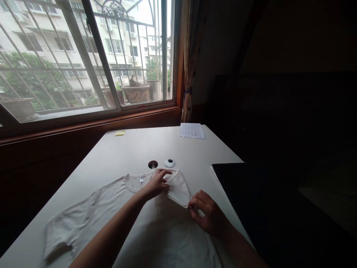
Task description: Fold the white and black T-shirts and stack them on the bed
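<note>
A white short-sleeved shirt [108, 197] lies spread on the white table, its neckline with a small label towards the window and one sleeve stretched to the left. My left hand [158, 183] is on the shirt beside the neckline, with its thumb and fingers apart over the folded-over cloth of the right sleeve. At the edge of that sleeve, my right hand [203, 210] pinches the cloth between thumb and fingers.
Beyond the shirt, the table [139, 145] has a round hole [153, 164] and a round cover [169, 163]. Papers [192, 130] and a yellow note [120, 133] lie near its far edge. A dark flat object [251, 201] covers the right side.
</note>
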`<action>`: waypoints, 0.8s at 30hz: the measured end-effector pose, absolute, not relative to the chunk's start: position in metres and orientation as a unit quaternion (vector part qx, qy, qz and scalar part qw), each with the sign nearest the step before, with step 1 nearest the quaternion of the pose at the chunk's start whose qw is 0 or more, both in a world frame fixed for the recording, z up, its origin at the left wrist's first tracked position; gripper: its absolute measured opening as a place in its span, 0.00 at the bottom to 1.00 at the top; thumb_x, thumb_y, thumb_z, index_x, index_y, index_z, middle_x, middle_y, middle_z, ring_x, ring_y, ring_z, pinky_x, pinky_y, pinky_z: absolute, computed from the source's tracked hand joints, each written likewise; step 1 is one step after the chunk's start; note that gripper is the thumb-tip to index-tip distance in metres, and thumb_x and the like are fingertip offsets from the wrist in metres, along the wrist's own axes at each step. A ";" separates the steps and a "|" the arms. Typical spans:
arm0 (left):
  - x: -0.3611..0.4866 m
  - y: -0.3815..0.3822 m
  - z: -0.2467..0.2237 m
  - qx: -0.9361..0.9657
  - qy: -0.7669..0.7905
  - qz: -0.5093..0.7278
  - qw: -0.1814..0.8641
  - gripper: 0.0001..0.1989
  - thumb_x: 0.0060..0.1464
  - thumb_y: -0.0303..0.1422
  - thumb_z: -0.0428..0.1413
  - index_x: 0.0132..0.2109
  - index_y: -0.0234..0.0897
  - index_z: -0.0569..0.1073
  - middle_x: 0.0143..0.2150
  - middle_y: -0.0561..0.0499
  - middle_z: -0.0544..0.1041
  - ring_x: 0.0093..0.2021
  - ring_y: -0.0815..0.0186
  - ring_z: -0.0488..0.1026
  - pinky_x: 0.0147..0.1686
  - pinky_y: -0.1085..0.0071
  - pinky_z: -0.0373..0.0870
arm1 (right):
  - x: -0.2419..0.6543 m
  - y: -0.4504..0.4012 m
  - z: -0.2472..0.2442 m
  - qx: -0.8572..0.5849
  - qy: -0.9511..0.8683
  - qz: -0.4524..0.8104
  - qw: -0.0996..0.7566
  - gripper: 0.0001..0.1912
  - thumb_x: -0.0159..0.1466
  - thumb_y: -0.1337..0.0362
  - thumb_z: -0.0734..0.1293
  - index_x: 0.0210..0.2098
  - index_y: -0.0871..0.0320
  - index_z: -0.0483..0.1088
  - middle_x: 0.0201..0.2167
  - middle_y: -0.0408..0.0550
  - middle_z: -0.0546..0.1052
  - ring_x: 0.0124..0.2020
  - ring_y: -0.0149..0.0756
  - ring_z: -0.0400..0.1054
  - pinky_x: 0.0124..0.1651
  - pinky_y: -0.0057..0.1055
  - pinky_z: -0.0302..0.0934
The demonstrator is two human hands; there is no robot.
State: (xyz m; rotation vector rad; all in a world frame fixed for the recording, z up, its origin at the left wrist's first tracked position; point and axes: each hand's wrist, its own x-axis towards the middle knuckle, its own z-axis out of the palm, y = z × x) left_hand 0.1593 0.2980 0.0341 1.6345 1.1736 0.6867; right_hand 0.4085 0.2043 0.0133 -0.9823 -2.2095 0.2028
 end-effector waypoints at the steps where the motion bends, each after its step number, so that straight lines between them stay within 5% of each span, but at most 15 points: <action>1: 0.158 0.299 0.032 0.691 0.481 0.273 0.466 0.26 0.45 0.22 0.60 0.54 0.39 0.75 0.60 0.41 0.61 0.48 0.57 0.71 0.46 0.62 0.74 | 0.409 0.204 0.014 -0.372 -0.850 0.096 0.361 0.09 0.63 0.75 0.65 0.38 0.54 0.69 0.33 0.45 0.72 0.37 0.38 0.66 0.43 0.37 0.63; 11: 0.148 0.294 0.024 0.845 0.429 0.168 0.270 0.32 0.48 0.17 0.57 0.60 0.44 0.70 0.65 0.40 0.60 0.40 0.63 0.75 0.44 0.59 0.76 | 0.413 0.204 0.016 -0.361 -0.866 0.174 0.300 0.08 0.60 0.73 0.69 0.34 0.54 0.69 0.32 0.43 0.73 0.36 0.36 0.67 0.40 0.32 0.62; 17: 0.156 0.299 0.026 0.882 0.438 0.133 0.116 0.24 0.56 0.25 0.57 0.60 0.44 0.71 0.64 0.43 0.65 0.57 0.52 0.70 0.57 0.53 0.70 | 0.434 0.206 0.025 -0.463 -0.833 0.155 0.259 0.08 0.59 0.71 0.68 0.36 0.55 0.67 0.33 0.44 0.70 0.36 0.37 0.66 0.38 0.32 0.61; 24: 0.177 0.318 0.020 0.921 0.369 0.119 0.021 0.18 0.67 0.31 0.49 0.61 0.47 0.71 0.63 0.48 0.72 0.62 0.52 0.65 0.58 0.53 0.66 | 0.437 0.207 0.020 -0.491 -0.812 0.242 0.200 0.08 0.58 0.67 0.69 0.38 0.55 0.70 0.35 0.43 0.72 0.35 0.35 0.68 0.39 0.30 0.61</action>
